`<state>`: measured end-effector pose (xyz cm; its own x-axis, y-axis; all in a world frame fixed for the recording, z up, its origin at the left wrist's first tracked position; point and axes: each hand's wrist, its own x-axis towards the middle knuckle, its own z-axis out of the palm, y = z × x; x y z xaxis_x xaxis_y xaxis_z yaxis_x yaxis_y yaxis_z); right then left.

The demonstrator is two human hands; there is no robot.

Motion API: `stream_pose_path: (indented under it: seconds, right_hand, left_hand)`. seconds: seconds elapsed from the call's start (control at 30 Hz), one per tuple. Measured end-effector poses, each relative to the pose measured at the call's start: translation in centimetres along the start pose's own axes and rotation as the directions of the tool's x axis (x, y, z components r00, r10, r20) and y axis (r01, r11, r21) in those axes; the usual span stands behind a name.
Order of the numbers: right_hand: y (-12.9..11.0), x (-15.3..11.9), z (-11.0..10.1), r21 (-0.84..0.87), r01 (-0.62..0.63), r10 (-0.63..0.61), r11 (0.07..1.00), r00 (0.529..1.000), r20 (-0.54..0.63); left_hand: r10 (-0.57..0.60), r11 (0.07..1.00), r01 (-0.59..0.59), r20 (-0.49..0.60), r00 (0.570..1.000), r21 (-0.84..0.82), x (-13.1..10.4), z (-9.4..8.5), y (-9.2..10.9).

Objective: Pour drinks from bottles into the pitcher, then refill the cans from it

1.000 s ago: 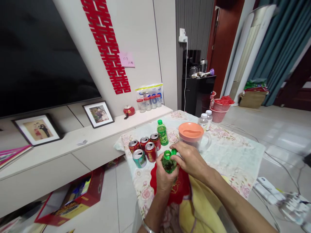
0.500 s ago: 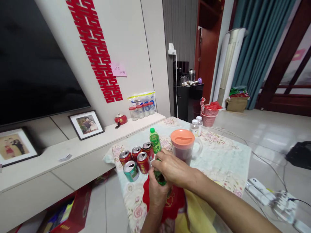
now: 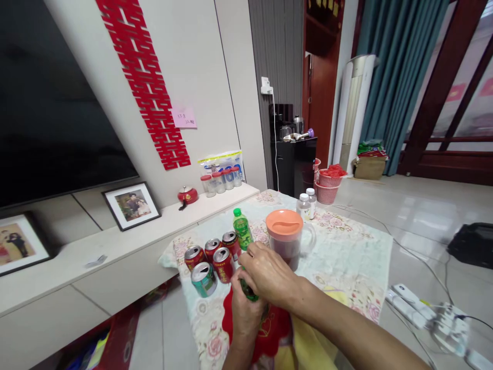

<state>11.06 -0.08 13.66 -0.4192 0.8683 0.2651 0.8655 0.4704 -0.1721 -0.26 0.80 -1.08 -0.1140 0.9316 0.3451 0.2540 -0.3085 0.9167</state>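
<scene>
Snugly, left grip (image 3: 245, 311), right grip (image 3: 269, 268) round green bottle (image 3: 248, 292); nearby, dark contents (image 3: 288, 255) in pitcher (image 3: 284, 239)

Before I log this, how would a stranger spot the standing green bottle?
On the flowered tablecloth, find the orange-lidded pitcher. Between it and the cans stands the green bottle, upright and capped; the held bottle is mostly hidden by both hands.

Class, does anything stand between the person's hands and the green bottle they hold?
Nothing visible does. The left hand wraps directly around the held bottle, and the right hand covers its top. The cans, jug and second bottle stand beyond the hands.
</scene>
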Motion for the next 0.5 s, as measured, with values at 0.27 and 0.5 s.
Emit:
stream_pose_path:
  seconds: [0.27, 0.5]
  right_hand:
    - [0.4, 0.4, -1.3, -0.013, 0.068, -0.067, 0.998, 0.995, 0.072]
    - [0.7, 0.9, -2.0, -0.016, 0.137, -0.134, 0.99, 0.983, 0.125]
  left_hand:
    - [-0.021, 0.999, 0.022, 0.022, 1.0, -0.038, -0.1, 0.3, 0.0]
    - [-0.003, 0.999, 0.004, 0.014, 1.0, -0.034, 0.1, 0.3, 0.2]
